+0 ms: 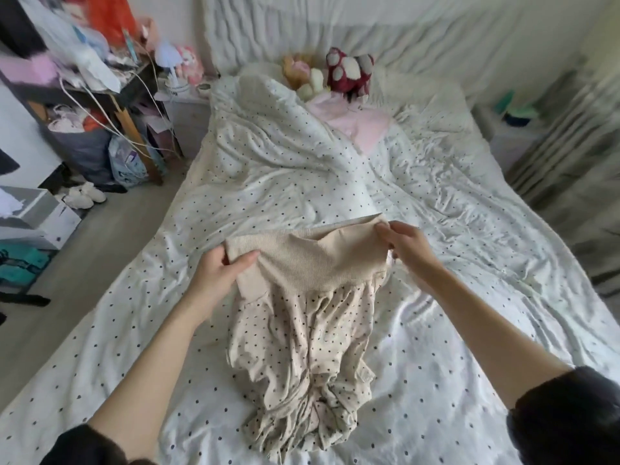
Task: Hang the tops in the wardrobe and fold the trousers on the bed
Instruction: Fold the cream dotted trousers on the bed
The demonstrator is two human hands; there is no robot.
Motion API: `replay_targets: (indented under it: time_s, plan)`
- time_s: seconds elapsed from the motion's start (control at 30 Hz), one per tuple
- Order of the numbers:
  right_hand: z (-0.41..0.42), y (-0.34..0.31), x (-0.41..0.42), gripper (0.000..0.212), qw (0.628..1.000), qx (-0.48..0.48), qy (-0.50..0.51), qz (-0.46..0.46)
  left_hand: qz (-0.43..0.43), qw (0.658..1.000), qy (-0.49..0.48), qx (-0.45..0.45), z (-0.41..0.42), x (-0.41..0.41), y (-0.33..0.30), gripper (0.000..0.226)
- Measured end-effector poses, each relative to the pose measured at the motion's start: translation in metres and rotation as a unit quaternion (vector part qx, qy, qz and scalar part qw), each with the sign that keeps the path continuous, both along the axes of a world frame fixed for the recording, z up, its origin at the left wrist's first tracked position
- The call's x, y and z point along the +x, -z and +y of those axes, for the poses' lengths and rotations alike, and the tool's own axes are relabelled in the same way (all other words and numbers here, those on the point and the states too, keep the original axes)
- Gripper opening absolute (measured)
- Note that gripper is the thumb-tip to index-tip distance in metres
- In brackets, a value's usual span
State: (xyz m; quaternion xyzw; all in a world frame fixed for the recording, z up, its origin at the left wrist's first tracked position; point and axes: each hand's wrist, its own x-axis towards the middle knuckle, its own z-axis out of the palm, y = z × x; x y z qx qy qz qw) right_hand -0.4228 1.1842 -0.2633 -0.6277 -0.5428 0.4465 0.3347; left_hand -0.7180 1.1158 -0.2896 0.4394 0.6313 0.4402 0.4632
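The trousers (302,337), beige with dark dots, lie crumpled lengthwise on the bed (469,330), at about 6 o'clock of the bunched duvet (285,156). The left hand (218,273) grips the plain ribbed waistband (308,260) at its 9 o'clock end, thumb on top, fingers curled under. The right hand (406,243) pinches the 3 o'clock end, lifting it slightly. Soft toys (349,73) sit at 12 o'clock by the headboard; a cluttered shelf (84,82) stands at 10 o'clock.

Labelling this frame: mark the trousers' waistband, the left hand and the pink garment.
waistband (312,260), head view, middle of the ribbed beige band
left hand (218,276), head view, back of the hand
pink garment (365,125), head view, its flat pink panel
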Motion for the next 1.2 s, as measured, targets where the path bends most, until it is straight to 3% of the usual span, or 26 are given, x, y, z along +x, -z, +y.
replay_targets:
  time_s: [0.13,0.27,0.47,0.7,0.8,0.87,0.93,1.03,1.2]
  plan:
    - [0.005,-0.075,0.041,0.037,0.996,0.083,0.036,0.019,0.061,0.992,0.019,0.110,0.031,0.032,-0.079,0.009]
    - [-0.003,-0.155,0.074,0.034,0.986,0.159,0.046,0.035,0.109,0.977,0.012,0.184,0.045,0.059,-0.161,0.012]
    - [-0.026,-0.263,0.106,0.015,0.955,0.276,0.064,0.091,0.108,0.946,0.003,0.306,0.044,0.097,-0.272,0.012]
    - [-0.060,-0.370,0.145,0.035,0.909,0.381,0.120,0.121,0.054,0.913,0.014,0.404,0.030,0.152,-0.382,0.020]
    - [-0.079,-0.395,0.163,0.037,0.886,0.412,0.116,0.181,0.041,0.878,-0.021,0.476,0.018,0.173,-0.404,0.032]
    - [-0.092,-0.405,0.170,0.040,0.876,0.445,0.088,0.165,0.018,0.858,-0.045,0.511,0.011,0.179,-0.415,0.026]
    - [-0.102,-0.412,0.175,0.031,0.875,0.463,0.060,0.129,-0.011,0.863,-0.026,0.505,0.013,0.182,-0.424,0.030]
    - [-0.105,-0.405,0.181,0.020,0.889,0.440,0.048,0.119,-0.017,0.901,0.039,0.432,0.017,0.187,-0.416,0.021]
    - [-0.108,-0.335,0.211,0.020,0.939,0.294,-0.032,0.175,0.017,0.933,0.171,0.317,0.004,0.187,-0.354,0.028]
